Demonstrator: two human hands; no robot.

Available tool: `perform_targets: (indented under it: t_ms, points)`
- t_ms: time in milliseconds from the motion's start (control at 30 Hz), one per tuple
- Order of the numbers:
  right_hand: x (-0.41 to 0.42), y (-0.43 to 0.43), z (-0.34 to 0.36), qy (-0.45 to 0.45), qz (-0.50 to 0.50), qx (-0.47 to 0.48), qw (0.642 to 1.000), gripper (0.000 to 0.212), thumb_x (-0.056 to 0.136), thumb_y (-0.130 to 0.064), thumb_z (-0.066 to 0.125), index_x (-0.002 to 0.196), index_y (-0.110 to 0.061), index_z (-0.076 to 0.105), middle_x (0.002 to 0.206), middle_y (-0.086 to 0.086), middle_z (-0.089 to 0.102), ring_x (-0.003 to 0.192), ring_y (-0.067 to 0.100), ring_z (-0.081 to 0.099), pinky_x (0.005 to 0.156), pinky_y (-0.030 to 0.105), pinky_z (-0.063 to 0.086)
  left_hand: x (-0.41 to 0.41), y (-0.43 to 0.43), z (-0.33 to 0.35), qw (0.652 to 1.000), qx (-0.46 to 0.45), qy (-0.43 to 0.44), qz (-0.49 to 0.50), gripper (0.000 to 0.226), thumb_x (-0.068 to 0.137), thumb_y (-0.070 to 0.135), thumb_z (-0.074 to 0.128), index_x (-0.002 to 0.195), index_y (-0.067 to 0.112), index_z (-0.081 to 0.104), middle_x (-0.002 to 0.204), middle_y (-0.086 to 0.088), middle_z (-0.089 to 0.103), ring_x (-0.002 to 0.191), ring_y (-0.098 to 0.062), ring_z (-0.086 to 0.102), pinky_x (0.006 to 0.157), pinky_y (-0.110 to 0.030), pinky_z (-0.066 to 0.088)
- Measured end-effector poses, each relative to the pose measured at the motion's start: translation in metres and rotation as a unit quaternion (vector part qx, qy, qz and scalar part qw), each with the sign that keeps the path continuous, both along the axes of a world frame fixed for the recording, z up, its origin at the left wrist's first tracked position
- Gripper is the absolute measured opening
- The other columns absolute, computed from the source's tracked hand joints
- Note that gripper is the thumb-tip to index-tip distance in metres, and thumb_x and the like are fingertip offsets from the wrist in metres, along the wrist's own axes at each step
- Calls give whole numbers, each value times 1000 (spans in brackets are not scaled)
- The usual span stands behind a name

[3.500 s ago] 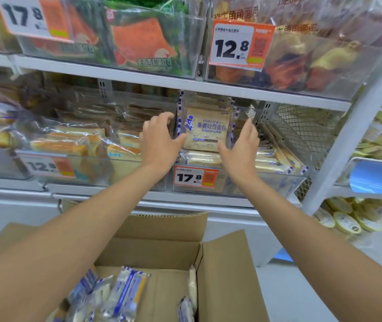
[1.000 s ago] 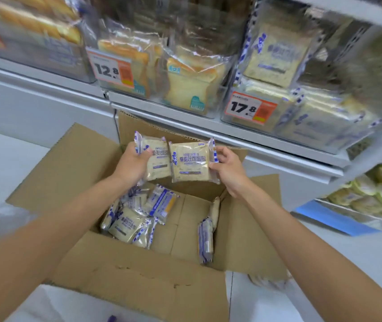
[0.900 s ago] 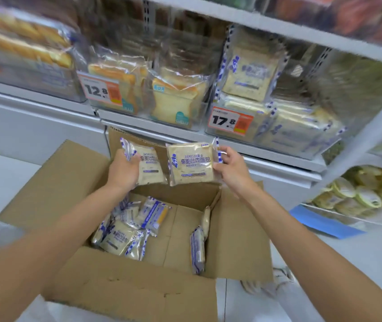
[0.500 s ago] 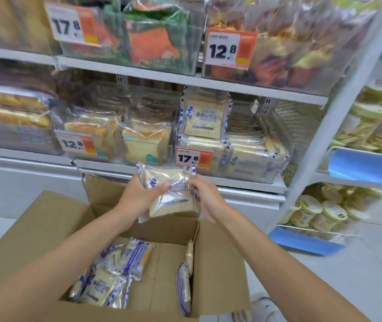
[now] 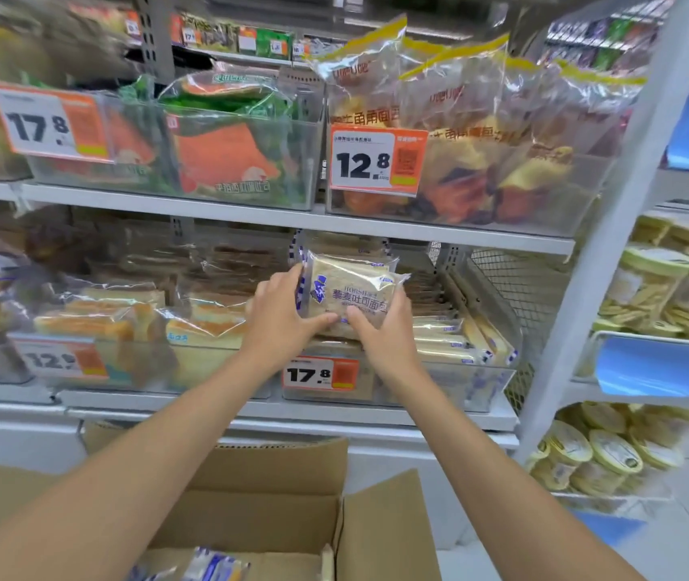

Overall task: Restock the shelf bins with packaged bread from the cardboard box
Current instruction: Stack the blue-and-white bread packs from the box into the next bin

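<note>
Two bread packs, now at bin

Bright even shop light, edges blurred and bowed, glare on wrappers

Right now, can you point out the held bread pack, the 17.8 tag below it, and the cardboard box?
bread pack (image 5: 353, 295), head view, on its printed front.
17.8 price tag (image 5: 308, 374), head view, on its white numeral part.
cardboard box (image 5: 275, 471), head view, on its rear flap.
</note>
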State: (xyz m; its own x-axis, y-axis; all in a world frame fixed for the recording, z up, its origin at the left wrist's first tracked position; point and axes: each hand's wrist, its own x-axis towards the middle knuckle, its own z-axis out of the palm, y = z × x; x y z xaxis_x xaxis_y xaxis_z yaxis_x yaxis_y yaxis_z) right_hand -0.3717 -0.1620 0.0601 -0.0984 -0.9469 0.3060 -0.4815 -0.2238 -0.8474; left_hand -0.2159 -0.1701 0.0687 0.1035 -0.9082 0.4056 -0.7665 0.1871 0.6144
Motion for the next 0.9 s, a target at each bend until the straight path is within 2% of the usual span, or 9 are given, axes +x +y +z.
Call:
perform_targets:
  t_ms: [67,133,200,333,400,500,600,733,900]
  points:
    - [-3,-7,-2,32,-27,-4,999,87,84,-44,68,150,-12,23,152,-1,23,139,17,25,116,35,26,1,-4,-8,1000,-23,6,13,95,72,57,75,149,23,31,136,0,53,128,-25,42,105,-45,36]
    - [-6,-6,-3,14,-67,-50,996,88,79,-45,75,146,-12,29,143,-3,29,128,12,34,105,26,33,0,-2,-16,998,-45,36,9,100,72,58,75,151,24,25,142,1,48,131,-22,39,109,-45,35]
    - [-9,1,-3,-27,-77,-49,995,86,76,-44,78,144,-15,34,133,-9,37,117,5,40,93,19,33,-2,3,-23,997,-77,25,5,108,71,64,73,153,22,17,151,1,36,138,-20,32,114,-42,30]
    - [-31,7,3,-88,-66,-33,993,60,77,-36,79,127,-24,47,113,-17,58,106,7,56,76,15,39,-2,2,-30,975,-161,-154,-5,102,79,74,54,155,16,17,162,-4,16,149,-19,16,116,-37,17]
    - [-49,8,10,-105,-83,-40,990,54,79,-30,78,123,-23,47,107,-18,56,100,7,55,73,18,39,-5,-3,-29,956,-158,-245,-16,92,86,71,47,155,17,20,163,-4,14,150,-19,12,117,-39,17]
    - [-74,7,14,-111,-122,-46,985,54,80,-28,78,122,-22,43,106,-14,56,98,11,54,77,24,41,-3,-7,-27,943,-146,-300,-6,73,89,51,59,150,20,33,160,-4,25,149,-21,20,116,-46,23]
    - [-99,5,14,-122,-166,-42,978,65,79,-29,78,130,-18,40,115,-1,55,102,18,55,86,36,47,3,-4,-26,942,-132,-308,32,69,86,34,70,146,18,40,157,-8,32,146,-26,27,114,-50,25]
    - [-116,-5,13,-132,-177,-19,975,69,82,-29,75,136,-20,34,123,3,52,106,21,54,81,34,43,-11,0,-23,937,-150,-314,15,67,93,34,56,152,17,30,163,-11,15,151,-26,10,120,-51,16]
    - [-116,-38,14,-115,-169,0,979,75,84,-22,74,142,-13,28,140,7,45,125,24,47,101,39,40,-39,-23,-19,917,-169,-360,-35,63,99,49,28,155,21,20,163,-7,17,151,-24,11,121,-52,7]
